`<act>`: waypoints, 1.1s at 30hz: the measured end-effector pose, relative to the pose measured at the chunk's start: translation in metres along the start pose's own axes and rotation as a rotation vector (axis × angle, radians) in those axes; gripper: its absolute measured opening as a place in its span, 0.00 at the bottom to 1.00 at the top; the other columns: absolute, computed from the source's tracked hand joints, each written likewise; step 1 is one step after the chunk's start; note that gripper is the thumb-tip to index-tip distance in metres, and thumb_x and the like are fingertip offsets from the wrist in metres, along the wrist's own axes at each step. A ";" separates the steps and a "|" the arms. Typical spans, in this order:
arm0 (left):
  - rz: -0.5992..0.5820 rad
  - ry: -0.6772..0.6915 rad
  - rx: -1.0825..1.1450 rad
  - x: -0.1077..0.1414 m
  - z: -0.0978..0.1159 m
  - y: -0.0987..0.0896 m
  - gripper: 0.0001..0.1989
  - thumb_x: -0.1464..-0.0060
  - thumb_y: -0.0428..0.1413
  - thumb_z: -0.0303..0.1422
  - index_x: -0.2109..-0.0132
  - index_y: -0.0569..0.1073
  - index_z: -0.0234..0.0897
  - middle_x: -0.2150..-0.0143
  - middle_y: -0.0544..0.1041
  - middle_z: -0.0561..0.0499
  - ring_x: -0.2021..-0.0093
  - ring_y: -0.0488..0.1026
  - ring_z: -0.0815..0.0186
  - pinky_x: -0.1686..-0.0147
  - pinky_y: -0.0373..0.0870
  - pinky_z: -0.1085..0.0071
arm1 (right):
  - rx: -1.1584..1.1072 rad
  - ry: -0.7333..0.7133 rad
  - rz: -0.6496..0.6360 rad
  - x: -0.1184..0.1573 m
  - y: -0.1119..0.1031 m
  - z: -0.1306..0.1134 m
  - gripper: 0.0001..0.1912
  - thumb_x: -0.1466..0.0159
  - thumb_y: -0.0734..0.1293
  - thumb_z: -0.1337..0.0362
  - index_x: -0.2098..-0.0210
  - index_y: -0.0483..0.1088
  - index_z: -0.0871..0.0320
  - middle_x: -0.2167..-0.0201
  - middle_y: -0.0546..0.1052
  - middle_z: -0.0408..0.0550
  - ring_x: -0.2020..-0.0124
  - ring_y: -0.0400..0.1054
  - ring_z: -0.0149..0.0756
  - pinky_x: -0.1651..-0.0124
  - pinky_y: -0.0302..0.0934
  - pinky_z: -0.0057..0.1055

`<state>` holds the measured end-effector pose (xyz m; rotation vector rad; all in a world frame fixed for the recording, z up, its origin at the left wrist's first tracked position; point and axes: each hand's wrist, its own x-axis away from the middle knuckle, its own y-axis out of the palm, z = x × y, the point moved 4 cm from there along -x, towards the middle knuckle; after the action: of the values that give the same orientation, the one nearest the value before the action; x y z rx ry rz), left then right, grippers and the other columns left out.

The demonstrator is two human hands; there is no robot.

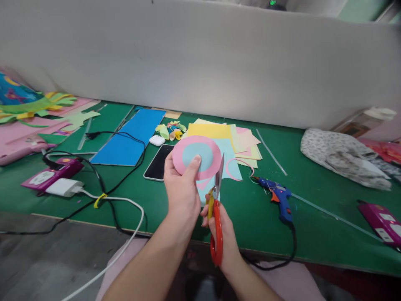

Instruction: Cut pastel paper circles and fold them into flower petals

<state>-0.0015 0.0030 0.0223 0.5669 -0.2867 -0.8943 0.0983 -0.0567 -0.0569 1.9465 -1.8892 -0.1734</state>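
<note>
My left hand pinches a round pink paper disc by its lower left side, the thumb lying on the light blue circle at its middle. In my right hand are scissors with red and yellow handles. Their blades point up beside the disc's right edge. A thin curved pink strip lies to the right of the blades, over light blue paper. Behind the disc is a pile of yellow, pink and pale sheets.
A blue glue gun with a cord lies right on the green table. At left are a phone, blue board, white case, cables and a purple power strip. Patterned cloth sits at right.
</note>
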 end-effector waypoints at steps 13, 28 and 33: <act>-0.023 -0.020 0.026 0.001 -0.001 -0.001 0.23 0.61 0.67 0.29 0.56 0.69 0.39 0.61 0.75 0.51 0.61 0.73 0.67 0.59 0.73 0.72 | -0.027 -0.033 0.003 0.000 0.000 -0.001 0.34 0.54 0.72 0.37 0.57 0.71 0.55 0.74 0.67 0.41 0.77 0.56 0.28 0.73 0.59 0.28; -0.019 0.048 -0.038 -0.006 0.006 -0.006 0.25 0.61 0.67 0.28 0.55 0.68 0.40 0.58 0.75 0.51 0.61 0.74 0.68 0.59 0.74 0.72 | -0.022 0.039 0.012 0.002 -0.001 -0.003 0.36 0.57 0.73 0.37 0.59 0.71 0.57 0.79 0.64 0.38 0.80 0.53 0.25 0.77 0.50 0.24; -0.034 0.062 -0.038 -0.009 0.008 -0.007 0.27 0.61 0.67 0.28 0.53 0.68 0.41 0.55 0.74 0.50 0.60 0.74 0.67 0.59 0.74 0.71 | -0.043 0.092 0.019 0.001 -0.001 -0.002 0.38 0.60 0.75 0.38 0.60 0.72 0.58 0.80 0.66 0.38 0.81 0.53 0.25 0.79 0.48 0.23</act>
<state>-0.0154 0.0043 0.0249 0.5646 -0.2045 -0.9113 0.1003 -0.0569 -0.0552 1.8757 -1.8291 -0.1156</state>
